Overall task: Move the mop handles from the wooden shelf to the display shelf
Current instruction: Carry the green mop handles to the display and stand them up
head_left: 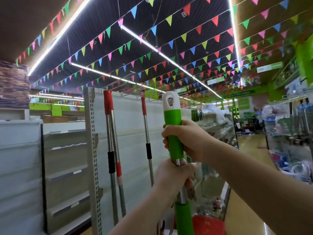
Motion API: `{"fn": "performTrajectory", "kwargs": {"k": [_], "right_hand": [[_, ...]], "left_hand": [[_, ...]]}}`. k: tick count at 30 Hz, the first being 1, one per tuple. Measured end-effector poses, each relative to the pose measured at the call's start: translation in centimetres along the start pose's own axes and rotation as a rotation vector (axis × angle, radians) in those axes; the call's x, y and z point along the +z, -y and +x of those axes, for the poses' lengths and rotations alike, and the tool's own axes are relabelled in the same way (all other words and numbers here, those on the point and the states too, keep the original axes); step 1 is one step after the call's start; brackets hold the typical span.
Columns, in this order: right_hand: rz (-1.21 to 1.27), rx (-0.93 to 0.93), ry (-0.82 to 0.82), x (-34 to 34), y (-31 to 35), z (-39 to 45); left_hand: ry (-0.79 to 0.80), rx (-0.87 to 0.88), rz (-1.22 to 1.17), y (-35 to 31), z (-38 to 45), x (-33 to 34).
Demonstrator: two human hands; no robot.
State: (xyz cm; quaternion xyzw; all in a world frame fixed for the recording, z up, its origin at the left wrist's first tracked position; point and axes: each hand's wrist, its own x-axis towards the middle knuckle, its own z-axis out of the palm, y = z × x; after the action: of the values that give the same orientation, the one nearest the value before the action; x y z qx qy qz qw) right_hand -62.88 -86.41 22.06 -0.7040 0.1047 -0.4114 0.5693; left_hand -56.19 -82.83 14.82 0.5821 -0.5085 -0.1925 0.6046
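I hold a mop handle (172, 114) upright in front of me; it has a green grip, a white hanging loop on top and a steel shaft. My right hand (185, 139) is wrapped around the green grip. Just below, my left hand (171, 175) grips the steel shaft. Three red-capped steel mop handles lean against the white display shelf (128, 141): two crossed handles (111, 133) beside the perforated upright and a single one (147, 131) further right. The wooden shelf is not in view.
Grey shelving (66, 167) runs along the left. A perforated steel upright (92, 150) stands at the shelf end. Stocked racks (291, 133) line the right of the aisle floor (250, 143). A red basket (210, 224) sits low by the handle. Coloured bunting hangs overhead.
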Motion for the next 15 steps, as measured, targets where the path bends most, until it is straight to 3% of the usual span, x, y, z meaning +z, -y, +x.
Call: {"fn": "performTrajectory", "kwargs": {"k": [6, 15], "right_hand": [[-0.067, -0.048, -0.028, -4.0, -2.8, 9.0], [-0.057, -0.102, 0.002, -11.1, -7.5, 21.4]], "left_hand": [[0.05, 0.07, -0.006, 2.2, 10.2, 1.2], [-0.046, 0.103, 0.003, 5.7, 23.8, 5.0]]}}
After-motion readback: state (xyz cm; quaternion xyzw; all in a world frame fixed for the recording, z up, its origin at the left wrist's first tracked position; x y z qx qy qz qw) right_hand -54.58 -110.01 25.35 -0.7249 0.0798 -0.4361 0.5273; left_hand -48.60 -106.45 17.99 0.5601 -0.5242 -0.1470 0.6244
